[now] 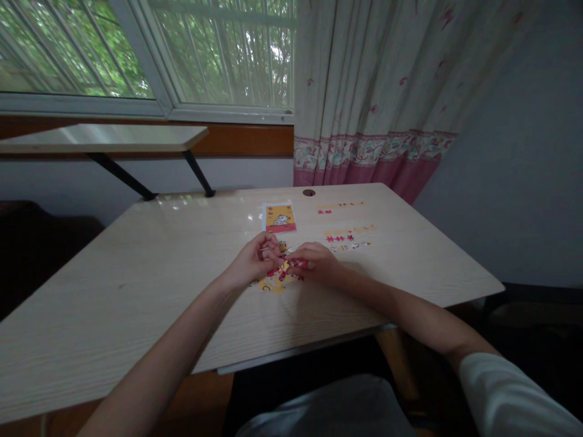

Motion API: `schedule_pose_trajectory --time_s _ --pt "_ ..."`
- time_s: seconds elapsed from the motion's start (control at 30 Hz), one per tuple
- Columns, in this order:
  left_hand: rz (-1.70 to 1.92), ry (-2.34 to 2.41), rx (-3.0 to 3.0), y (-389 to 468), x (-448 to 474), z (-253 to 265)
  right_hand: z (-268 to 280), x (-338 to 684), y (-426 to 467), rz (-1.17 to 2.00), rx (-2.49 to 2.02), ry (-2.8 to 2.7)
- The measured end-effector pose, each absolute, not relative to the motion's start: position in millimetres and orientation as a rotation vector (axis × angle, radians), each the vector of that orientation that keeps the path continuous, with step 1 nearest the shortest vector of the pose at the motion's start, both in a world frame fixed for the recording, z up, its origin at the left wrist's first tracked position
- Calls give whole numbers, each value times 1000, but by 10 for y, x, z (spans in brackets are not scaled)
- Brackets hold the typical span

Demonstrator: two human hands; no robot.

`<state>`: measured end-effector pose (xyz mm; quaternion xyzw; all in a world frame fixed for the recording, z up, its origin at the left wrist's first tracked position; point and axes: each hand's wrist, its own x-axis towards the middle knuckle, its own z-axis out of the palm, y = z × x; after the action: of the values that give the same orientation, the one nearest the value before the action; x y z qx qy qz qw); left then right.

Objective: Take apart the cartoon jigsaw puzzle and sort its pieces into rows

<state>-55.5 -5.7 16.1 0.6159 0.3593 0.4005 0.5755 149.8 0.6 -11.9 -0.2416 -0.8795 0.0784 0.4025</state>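
From where I stand, both hands are working close together over a heap of small puzzle pieces point(272, 284), red, yellow and white ones mixed, lying loose on the pale tabletop point(136, 273). The left hand point(260, 256) is curled, its thumb beside a yellow piece point(284, 266) that sits between the two hands. The right hand point(316, 261) is bent over the heap from the other side, fingers reaching into the red pieces. I can't tell which of them, if either, has the yellow piece pinched.

I'd judge the work partway along. Off to the right, a fair number of pieces are already laid out in lines: a far yellow row point(350, 204) with a short red group point(324, 212) below it, then a nearer yellow row point(337, 232), a red row point(339, 238) and a white row point(356, 246). What's left is the jumbled heap under the fingers, partly hidden, so I can't count it.

I see no box or tray holding pieces. Just beyond the hands lies a picture card point(279, 220), showing a white cartoon animal on yellow and red.
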Motion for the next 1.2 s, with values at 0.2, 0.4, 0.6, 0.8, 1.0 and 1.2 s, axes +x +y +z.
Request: schedule_pose_trajectory --time_s 0.2,0.4,0.6,0.8,1.0,1.2 --pt "885 806 1420 -85 -538 181 -136 1505 14 167 -619 -2263" --pt "919 820 1444 -84 -524 167 -121 1490 3 185 -574 -2202" --pt "913 816 1413 -104 -503 179 -105 1489 -11 190 -584 -2247" --pt "920 862 1407 -88 -482 156 -115 1482 -32 218 -596 -2243" --pt "971 913 1464 -69 -511 186 -62 1548 43 127 -578 -2186" --pt "1032 1216 1880 17 -748 267 64 1836 260 -11 -721 -2021"
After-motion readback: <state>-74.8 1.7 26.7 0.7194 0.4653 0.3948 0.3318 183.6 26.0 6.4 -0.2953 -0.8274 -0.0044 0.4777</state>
